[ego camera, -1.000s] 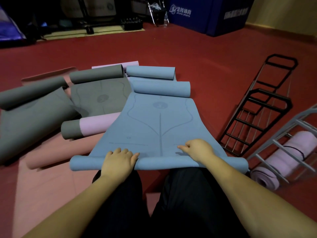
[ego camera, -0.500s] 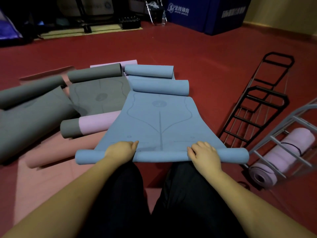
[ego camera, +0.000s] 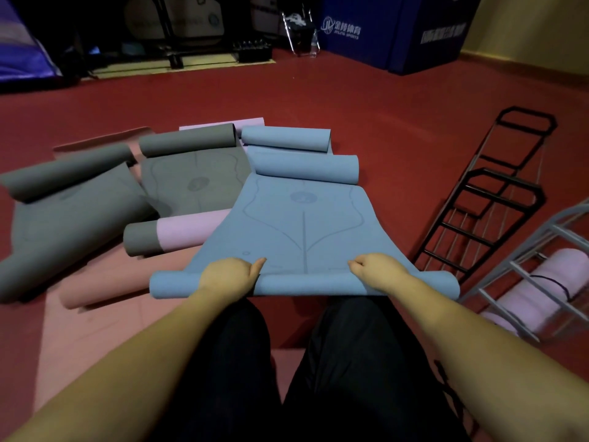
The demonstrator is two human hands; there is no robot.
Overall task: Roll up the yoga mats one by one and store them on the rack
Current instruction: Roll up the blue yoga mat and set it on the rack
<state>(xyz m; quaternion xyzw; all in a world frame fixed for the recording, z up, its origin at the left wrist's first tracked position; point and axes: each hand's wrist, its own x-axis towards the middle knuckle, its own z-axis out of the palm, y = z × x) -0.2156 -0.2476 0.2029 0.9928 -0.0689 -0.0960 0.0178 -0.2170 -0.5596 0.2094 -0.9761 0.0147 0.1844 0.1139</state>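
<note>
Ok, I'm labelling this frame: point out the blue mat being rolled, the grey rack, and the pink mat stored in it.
blue mat [ego camera: 302, 231]: head view, flat printed middle.
grey rack [ego camera: 522, 266]: head view, slanted bar.
pink mat [ego camera: 541, 282]: head view, rolled side.

You're in a gym or sports studio: red sports floor [ego camera: 366, 100], yoga mats [ego camera: 197, 183] spread out, blue crash pads [ego camera: 398, 30] with a sports-brand logo, metal storage racks [ego camera: 497, 199], equipment stacked along the back wall.
</note>
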